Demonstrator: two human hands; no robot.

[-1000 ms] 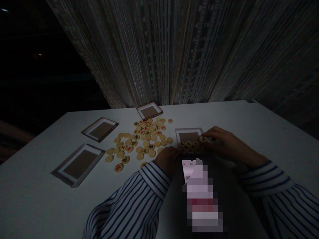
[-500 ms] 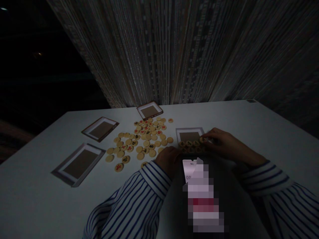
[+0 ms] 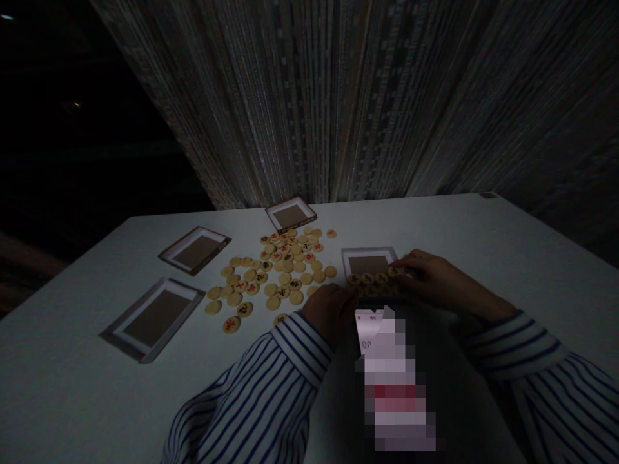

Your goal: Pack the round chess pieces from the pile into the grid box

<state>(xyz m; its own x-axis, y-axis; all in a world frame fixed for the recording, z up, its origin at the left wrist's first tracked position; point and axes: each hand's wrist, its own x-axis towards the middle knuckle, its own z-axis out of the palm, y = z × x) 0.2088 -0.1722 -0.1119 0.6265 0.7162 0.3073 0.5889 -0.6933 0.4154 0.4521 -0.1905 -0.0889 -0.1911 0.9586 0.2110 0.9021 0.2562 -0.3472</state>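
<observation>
At the right of the pile, an open shallow box (image 3: 369, 252) holds rows of round Chinese chess pieces (image 3: 368, 278) with dark characters facing up. My right hand (image 3: 428, 277) pinches one piece (image 3: 394, 271) between thumb and forefinger at the right end of the upper row. With curled fingers, my left hand (image 3: 331, 309) holds the near left corner of this box. Its fingertips are in shadow. To the left of the box lies a loose pile of wooden pieces (image 3: 287, 265), some with red or black characters, others blank side up.
Three more shallow boxes lie on the white table (image 3: 68, 361): one at the back (image 3: 291, 214), one at the left (image 3: 195, 250) and one nearer (image 3: 153, 319). A lit phone (image 3: 370, 328), partly blurred out, is below my hands. A string curtain (image 3: 309, 96) hangs behind the table.
My left hand's fingers have shifted slightly at the box corner. My right hand and its pinched piece stay in nearly the same spot.
</observation>
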